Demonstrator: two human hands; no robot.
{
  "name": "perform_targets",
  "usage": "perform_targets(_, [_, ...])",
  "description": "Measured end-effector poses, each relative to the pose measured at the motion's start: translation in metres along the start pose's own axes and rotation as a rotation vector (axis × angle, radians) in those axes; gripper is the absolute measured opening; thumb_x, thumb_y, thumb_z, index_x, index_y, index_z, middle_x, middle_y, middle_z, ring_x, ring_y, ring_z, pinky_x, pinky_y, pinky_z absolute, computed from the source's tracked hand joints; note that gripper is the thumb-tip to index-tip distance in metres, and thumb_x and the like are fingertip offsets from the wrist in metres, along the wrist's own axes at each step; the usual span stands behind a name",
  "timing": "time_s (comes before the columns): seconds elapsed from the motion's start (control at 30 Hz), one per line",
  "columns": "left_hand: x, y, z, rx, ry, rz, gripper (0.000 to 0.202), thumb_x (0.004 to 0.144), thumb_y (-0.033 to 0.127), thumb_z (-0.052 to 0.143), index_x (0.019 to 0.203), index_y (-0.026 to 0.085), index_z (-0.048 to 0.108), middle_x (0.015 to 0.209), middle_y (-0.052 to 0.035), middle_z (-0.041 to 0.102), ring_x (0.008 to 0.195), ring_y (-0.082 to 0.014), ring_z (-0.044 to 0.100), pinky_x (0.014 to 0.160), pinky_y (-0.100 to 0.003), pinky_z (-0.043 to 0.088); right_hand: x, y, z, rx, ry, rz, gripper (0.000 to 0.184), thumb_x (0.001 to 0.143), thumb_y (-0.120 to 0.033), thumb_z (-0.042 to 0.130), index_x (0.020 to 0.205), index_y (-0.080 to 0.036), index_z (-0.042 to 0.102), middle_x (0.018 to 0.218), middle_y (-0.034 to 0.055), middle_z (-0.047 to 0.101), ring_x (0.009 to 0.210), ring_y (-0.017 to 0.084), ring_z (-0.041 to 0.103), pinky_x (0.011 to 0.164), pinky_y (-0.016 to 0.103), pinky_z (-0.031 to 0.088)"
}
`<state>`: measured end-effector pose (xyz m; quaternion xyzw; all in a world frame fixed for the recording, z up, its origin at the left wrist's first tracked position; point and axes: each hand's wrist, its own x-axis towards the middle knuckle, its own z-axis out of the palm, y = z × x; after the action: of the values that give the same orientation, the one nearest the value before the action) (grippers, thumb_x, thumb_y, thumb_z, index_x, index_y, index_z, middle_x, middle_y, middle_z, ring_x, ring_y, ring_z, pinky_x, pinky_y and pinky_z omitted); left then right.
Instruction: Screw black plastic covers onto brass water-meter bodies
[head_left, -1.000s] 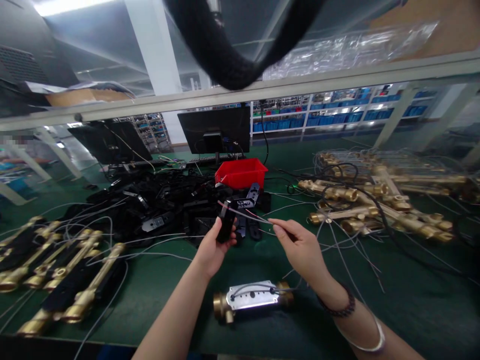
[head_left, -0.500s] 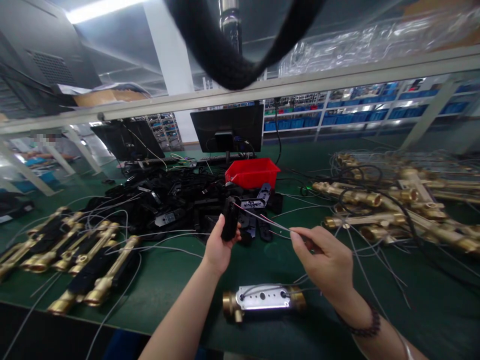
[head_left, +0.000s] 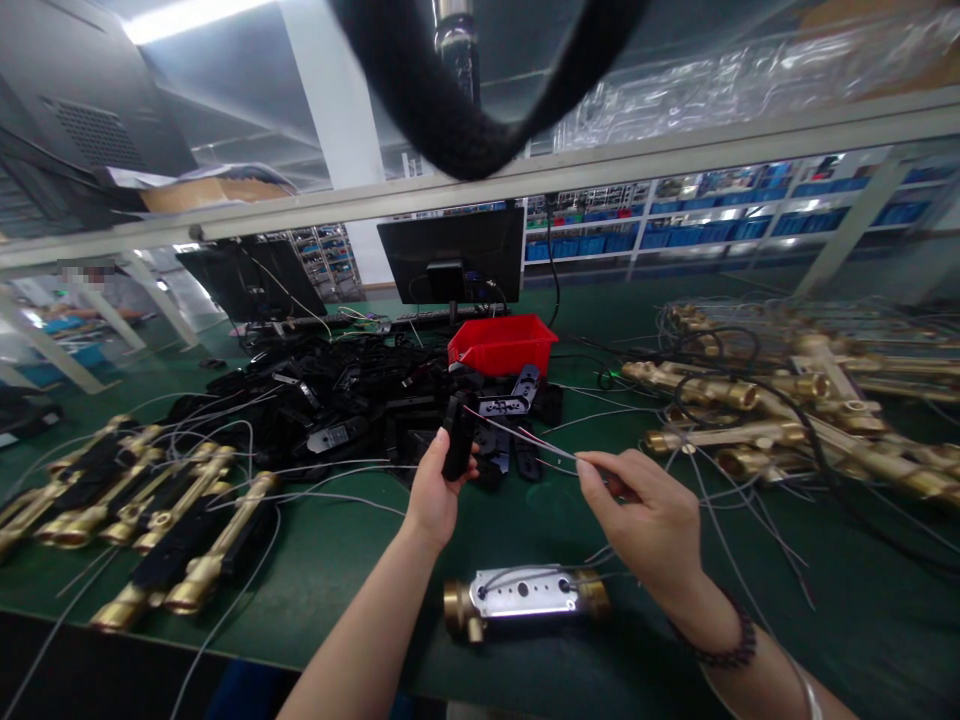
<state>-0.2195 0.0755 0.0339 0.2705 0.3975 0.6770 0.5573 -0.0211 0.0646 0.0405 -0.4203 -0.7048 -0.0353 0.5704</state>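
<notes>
My left hand (head_left: 436, 492) is wrapped round a black plastic housing (head_left: 458, 437), held upright above the green bench. Between the thumb and fingers of my right hand (head_left: 643, 510) is pinched a thin grey cable (head_left: 536, 440). Its far end, with fine coloured strands, reaches the upper part of the housing; whether it enters there I cannot tell. Below both hands a brass pipe body (head_left: 456, 606) lies on the bench, topped by a silver plate (head_left: 523, 594) with holes and grey wires.
A heap of black housings (head_left: 330, 390) spreads behind my left hand, beside a red bin (head_left: 501, 345). Brass pipe bodies with cables lie at left (head_left: 196, 580) and in a pile at right (head_left: 757, 435). Monitors (head_left: 452, 255) stand at the back under a shelf beam.
The view has shifted very slightly. Both hands keep their holds on the housing and the cable, with hardly any movement between them.
</notes>
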Motion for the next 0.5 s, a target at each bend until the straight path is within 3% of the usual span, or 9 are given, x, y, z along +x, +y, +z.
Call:
perform_targets(0.23, [-0.0004, -0.0049, -0.0018, 0.118, -0.014, 0.104, 0.046, 0.063, 0.052, 0.073, 0.087, 0.013, 0.067, 0.072, -0.0026, 0.066, 0.064, -0.0127, 0.056, 0.059, -0.023, 0.045, -0.0022, 0.0006, 0.0019, 0.055, 0.003, -0.065, 0.008, 0.083, -0.017, 0.06, 0.084, -0.015, 0.068, 0.059, -0.0019, 0.053, 0.051, 0.008, 0.048, 0.049, 0.021, 0.04])
perform_targets(0.5, [-0.0019, -0.0049, -0.0016, 0.363, -0.153, 0.173, 0.048, 0.074, 0.056, 0.063, 0.096, 0.014, 0.068, 0.077, -0.0037, 0.067, 0.068, -0.0145, 0.057, 0.062, -0.025, 0.045, -0.0015, -0.0035, 0.0044, 0.092, 0.025, -0.119, 0.01, 0.082, -0.013, 0.061, 0.089, -0.015, 0.068, 0.06, -0.0009, 0.055, 0.05, 0.008, 0.051, 0.048, 0.02, 0.042])
